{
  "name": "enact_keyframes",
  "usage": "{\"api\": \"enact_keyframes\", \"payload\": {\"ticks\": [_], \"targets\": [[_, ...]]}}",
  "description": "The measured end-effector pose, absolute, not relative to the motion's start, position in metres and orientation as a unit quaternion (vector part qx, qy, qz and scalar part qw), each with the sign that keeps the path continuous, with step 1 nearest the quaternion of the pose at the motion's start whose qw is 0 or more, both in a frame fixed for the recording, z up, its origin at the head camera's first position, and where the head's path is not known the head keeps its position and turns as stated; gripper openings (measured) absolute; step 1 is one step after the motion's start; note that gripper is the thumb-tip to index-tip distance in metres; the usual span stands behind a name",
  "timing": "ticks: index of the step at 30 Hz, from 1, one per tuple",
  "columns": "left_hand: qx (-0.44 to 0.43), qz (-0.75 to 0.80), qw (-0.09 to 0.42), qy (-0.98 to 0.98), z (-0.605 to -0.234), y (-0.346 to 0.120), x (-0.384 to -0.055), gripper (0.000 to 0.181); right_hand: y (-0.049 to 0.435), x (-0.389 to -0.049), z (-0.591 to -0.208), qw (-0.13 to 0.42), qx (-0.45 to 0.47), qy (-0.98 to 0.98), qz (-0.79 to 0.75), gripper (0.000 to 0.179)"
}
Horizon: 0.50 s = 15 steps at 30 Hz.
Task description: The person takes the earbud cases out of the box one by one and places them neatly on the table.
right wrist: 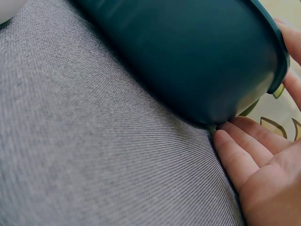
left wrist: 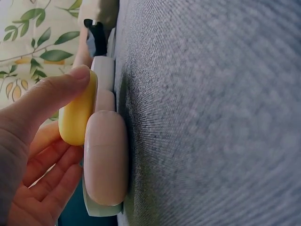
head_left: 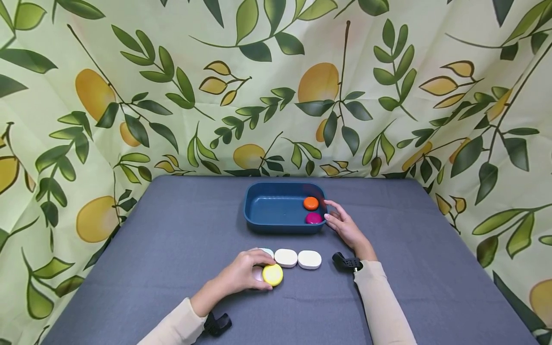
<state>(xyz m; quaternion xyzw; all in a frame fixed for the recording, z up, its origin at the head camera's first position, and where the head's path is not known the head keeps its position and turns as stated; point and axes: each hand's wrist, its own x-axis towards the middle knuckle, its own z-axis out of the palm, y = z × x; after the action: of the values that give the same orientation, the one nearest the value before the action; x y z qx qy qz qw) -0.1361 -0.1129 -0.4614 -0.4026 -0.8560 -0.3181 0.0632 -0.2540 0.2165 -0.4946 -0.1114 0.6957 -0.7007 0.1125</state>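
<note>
In the head view my left hand [head_left: 243,273] pinches a yellow rounded disc [head_left: 273,275] between thumb and fingers. The left wrist view shows this yellow disc [left wrist: 77,113] raised beside a pale pinkish rounded piece [left wrist: 106,157] lying on the cloth. Behind the fingers runs a row of white oval pieces [head_left: 309,259], partly hidden by the left hand. My right hand [head_left: 345,227] touches the right end of a blue rectangular bin [head_left: 247,218], thumb and fingertips at its rim and wall. In the right wrist view other fingers [right wrist: 237,157] reach the bin's bottom edge.
Inside the bin, an orange disc [head_left: 311,203] and a magenta disc [head_left: 314,218] lie at its right end. A grey cloth [head_left: 181,230] covers the table. Behind it hangs a leaf-and-fruit patterned curtain [head_left: 267,115]. Black wrist mounts [head_left: 347,262] sit on both forearms.
</note>
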Motion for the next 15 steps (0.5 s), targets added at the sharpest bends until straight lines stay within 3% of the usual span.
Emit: {"api": "enact_keyframes", "payload": {"ticks": [15], "targets": [[-0.397,-0.265,0.027,-0.878,-0.4561,-0.1069,-0.139,0.045,0.2164,-0.2542,-0.4922,0.119,-0.11,0.691,-0.704,0.059]]}}
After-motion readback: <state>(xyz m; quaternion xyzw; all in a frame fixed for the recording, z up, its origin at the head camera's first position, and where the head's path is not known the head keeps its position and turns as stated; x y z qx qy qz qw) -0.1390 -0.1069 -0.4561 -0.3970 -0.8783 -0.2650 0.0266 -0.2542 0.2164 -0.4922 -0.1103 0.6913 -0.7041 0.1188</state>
